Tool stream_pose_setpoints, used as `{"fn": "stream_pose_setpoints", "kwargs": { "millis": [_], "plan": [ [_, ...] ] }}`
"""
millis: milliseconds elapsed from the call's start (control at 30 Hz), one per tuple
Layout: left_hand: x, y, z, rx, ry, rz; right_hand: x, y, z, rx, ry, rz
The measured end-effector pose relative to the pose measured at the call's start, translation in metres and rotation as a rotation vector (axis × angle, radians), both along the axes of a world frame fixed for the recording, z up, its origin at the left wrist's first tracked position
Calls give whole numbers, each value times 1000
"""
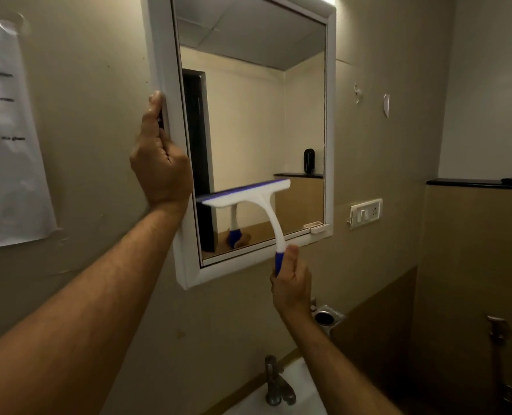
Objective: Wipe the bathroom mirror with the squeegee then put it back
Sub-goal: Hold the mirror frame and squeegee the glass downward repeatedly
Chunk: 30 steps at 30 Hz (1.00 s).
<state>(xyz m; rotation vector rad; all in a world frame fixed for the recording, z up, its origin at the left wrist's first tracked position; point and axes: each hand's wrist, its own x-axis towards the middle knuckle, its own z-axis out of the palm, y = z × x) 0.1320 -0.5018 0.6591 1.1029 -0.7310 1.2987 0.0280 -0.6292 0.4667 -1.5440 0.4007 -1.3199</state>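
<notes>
A: What does the left hand [162, 163] do?
B: It grips the left edge of the white-framed mirror [330, 115], thumb up along the frame, fingers curled behind it.

A: And the right hand [292, 280]?
B: Its fingers are wrapped round the blue grip of the squeegee [248, 199], just below the frame's bottom edge.

A: Where does the blade lie?
B: Against the lower glass, tilted, its left end lower. Below are the tap [275, 381] and the sink [302, 393].
</notes>
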Motion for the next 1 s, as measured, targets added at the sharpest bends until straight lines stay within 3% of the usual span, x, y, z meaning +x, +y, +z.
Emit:
{"fn": "stream_pose_setpoints", "kwargs": {
  "millis": [167, 433, 733, 1000],
  "plan": [
    [0, 0, 2, 13, 15, 10, 9, 0, 43, -51, 14, -7],
    [-2, 1, 2, 12, 18, 37, 2, 5, -1, -30, 11, -20],
    [-1, 1, 2, 27, 28, 30, 13, 7, 66, -114, -9, -63],
    [2, 0, 2, 13, 40, 8, 3, 10, 1, -83, 35, -54]
  ]
}}
